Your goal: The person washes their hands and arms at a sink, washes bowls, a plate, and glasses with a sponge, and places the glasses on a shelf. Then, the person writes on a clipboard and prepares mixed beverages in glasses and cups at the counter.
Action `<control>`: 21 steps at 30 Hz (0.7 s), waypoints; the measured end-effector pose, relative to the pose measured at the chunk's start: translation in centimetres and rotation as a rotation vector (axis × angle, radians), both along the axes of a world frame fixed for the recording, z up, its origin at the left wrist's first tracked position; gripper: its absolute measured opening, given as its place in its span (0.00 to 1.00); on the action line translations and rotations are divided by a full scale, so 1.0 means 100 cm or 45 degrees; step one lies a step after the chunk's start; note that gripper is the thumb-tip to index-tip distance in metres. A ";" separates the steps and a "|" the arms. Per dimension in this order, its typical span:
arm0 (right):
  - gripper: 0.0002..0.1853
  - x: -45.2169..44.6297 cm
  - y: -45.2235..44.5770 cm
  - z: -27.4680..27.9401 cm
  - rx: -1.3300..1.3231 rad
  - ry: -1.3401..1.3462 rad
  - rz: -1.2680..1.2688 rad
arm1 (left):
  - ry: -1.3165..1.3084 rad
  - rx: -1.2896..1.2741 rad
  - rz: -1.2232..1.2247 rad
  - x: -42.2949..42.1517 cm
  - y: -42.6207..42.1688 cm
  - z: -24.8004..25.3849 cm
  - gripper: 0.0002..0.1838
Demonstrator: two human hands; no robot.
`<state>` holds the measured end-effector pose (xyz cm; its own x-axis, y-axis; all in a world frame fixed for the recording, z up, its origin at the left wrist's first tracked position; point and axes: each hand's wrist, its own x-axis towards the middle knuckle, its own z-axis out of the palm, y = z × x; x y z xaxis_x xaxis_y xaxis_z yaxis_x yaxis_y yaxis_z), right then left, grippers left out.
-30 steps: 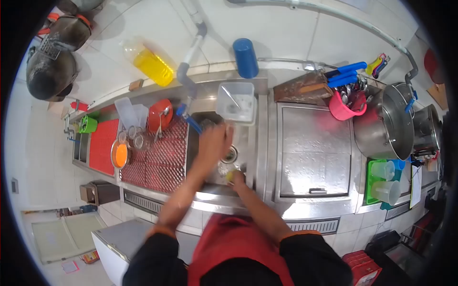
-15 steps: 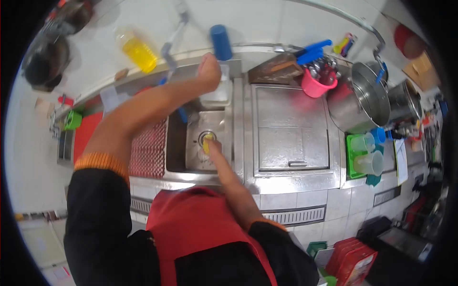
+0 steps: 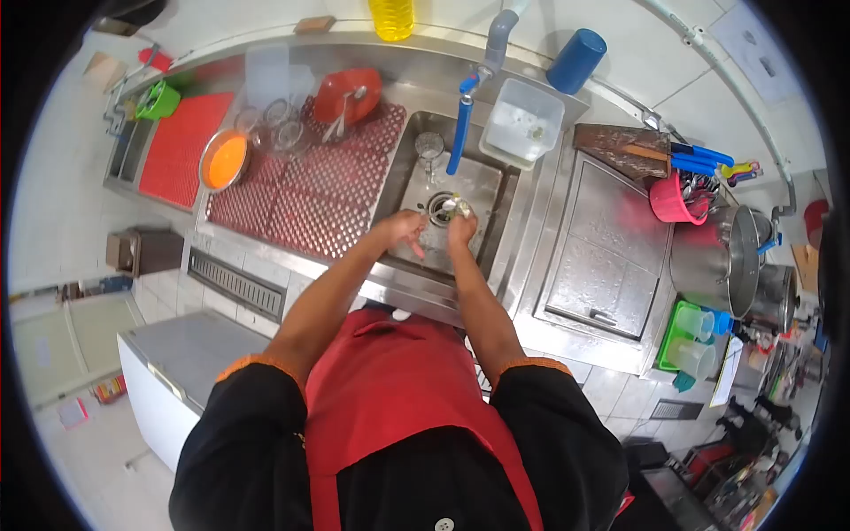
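Note:
Over the left front part of the steel sink point(image 3: 502, 195), my left hand point(image 3: 405, 232) is open and holds nothing, its fingers apart. My right hand point(image 3: 462, 227) is closed on a small sponge point(image 3: 457, 207), yellowish with some white on it, close to the drain point(image 3: 440, 209). A blue tap hose point(image 3: 459, 137) hangs down over the sink, beyond both hands. In the back left corner of the basin stands a clear glass point(image 3: 429, 146). A clear plastic container point(image 3: 522, 122) sits at the back right of the sink.
A red perforated mat point(image 3: 310, 196) on the left bears glasses, a red bowl point(image 3: 348, 96) and a metal bowl with orange contents point(image 3: 225, 161). To the right are a knife block point(image 3: 622, 150), a pink cutlery basket point(image 3: 675, 200) and large pots point(image 3: 714, 258).
My left hand has come down from above the back of the sink to its front. My right hand still holds the sponge near the drain. The camera view has shifted and turned.

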<state>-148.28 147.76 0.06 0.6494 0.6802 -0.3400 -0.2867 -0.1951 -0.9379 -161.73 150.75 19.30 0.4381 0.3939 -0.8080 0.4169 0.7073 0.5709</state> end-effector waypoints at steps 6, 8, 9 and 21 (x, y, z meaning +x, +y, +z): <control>0.16 -0.024 -0.014 0.106 -0.365 -0.041 0.090 | 0.333 0.419 0.424 0.043 0.019 -0.150 0.18; 0.18 -0.017 -0.021 0.183 -0.373 -0.316 -0.141 | 0.108 0.165 0.338 0.068 0.039 -0.190 0.16; 0.18 -0.003 -0.022 0.194 -0.286 -0.457 -0.262 | -0.063 -0.119 0.307 0.079 0.037 -0.196 0.16; 0.23 0.032 -0.005 0.182 -0.341 0.569 -0.508 | -0.196 -0.568 0.413 0.077 0.033 -0.149 0.14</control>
<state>-145.05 147.22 18.28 0.5912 0.2707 -0.7598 -0.7362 -0.2037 -0.6454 -154.03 154.03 4.39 0.4776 0.1634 -0.8632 0.0741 0.9716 0.2249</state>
